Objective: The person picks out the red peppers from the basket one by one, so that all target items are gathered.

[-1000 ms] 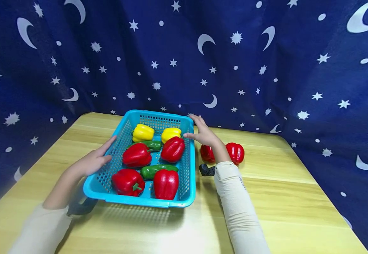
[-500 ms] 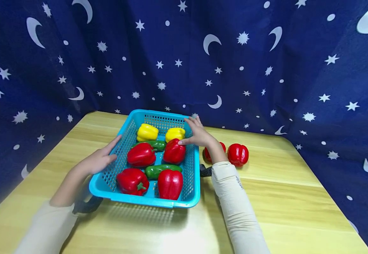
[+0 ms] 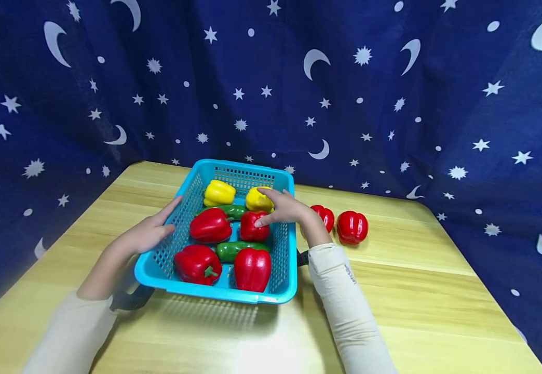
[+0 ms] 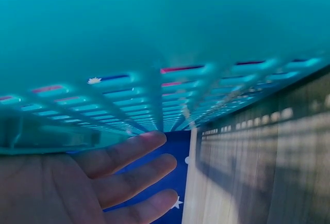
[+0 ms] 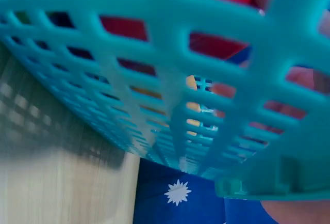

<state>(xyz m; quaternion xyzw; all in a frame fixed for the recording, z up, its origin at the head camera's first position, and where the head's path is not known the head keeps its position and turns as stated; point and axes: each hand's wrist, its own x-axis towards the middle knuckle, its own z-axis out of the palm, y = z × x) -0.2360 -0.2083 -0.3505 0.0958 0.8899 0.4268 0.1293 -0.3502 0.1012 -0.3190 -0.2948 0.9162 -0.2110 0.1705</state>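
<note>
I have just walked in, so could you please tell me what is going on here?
A person has their right hand in a blue basket, its thumb apparently on a red pepper. Their left hand, fingers straight, is at the basket's left side. The basket also holds three other red peppers, two yellow peppers and two long green vegetables; two loose red peppers lie on the table to its right.

Glossy peppers (image 3: 252, 270), smooth plastic basket (image 3: 205, 293), wood-grain table (image 3: 416, 291); cloth backdrop (image 3: 196, 57)

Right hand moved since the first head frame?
Yes: right hand moved left against the blue basket, from its right rim to a red pepper inside.
</note>
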